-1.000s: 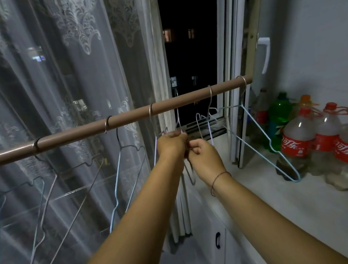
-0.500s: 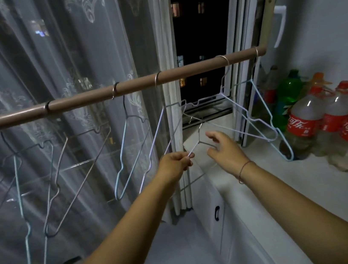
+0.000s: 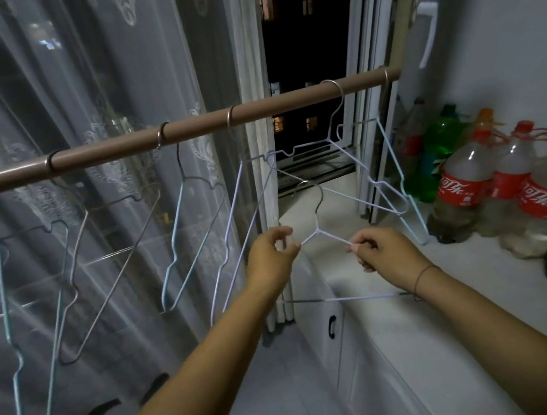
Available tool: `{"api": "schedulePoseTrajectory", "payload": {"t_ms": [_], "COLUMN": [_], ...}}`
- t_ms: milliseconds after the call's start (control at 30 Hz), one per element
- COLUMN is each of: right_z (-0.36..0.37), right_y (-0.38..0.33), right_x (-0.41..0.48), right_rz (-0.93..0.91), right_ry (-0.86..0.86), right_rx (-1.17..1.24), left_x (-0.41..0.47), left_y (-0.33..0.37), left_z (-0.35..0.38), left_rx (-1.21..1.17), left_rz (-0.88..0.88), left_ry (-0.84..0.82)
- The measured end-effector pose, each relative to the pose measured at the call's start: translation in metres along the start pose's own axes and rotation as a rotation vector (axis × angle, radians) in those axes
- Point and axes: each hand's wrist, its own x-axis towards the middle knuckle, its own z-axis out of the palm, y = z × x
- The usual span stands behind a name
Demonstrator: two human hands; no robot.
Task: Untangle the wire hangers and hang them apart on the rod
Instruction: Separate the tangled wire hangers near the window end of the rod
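A brown rod (image 3: 191, 129) runs across the window with several wire hangers spread along it. I hold a pale lilac hanger (image 3: 317, 226) below the rod, its hook pointing up and off the rod. My left hand (image 3: 272, 256) pinches its left shoulder wire. My right hand (image 3: 381, 248) pinches its right shoulder wire. Its bottom bar crosses under my right wrist. Right behind it hang a lilac hanger (image 3: 333, 144) and a light blue hanger (image 3: 396, 169) near the rod's right end, their wires overlapping.
A sheer lace curtain (image 3: 71, 77) hangs behind the rod. A white counter (image 3: 402, 312) on the right carries several cola bottles (image 3: 462, 187) and a green bottle (image 3: 439, 145). The open window (image 3: 296, 28) is dark. Cabinet doors stand below the counter.
The lilac hanger has come off the rod and away from the others. Both hands have dropped and spread apart, and my right hand has closed on its right shoulder wire.
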Motion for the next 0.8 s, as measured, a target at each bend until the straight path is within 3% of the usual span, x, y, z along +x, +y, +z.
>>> {"api": "schedulePoseTrajectory", "payload": {"t_ms": [100,333,533,800], "right_z": [0.003,0.014,0.004,-0.005], "right_y": [-0.004,-0.029,-0.042,-0.073], "right_x": [-0.011,-0.024,-0.028,-0.013], "right_rz": [0.048,0.031,-0.07,-0.148], "right_ry": [0.062,0.128,0.152,0.166], "right_rx": [0.111,0.299,0.201,0.253], "left_x": [-0.004,-0.014,-0.004,0.007], "left_y": [0.003,0.031,0.058,0.101], "left_z": [0.015,0.037,0.031,0.012], "left_rx": [-0.041,-0.262,-0.376,-0.499], "left_rz": [0.095,0.07,0.058,0.086], "left_ry": [0.224,-0.066,-0.085,-0.023]}}
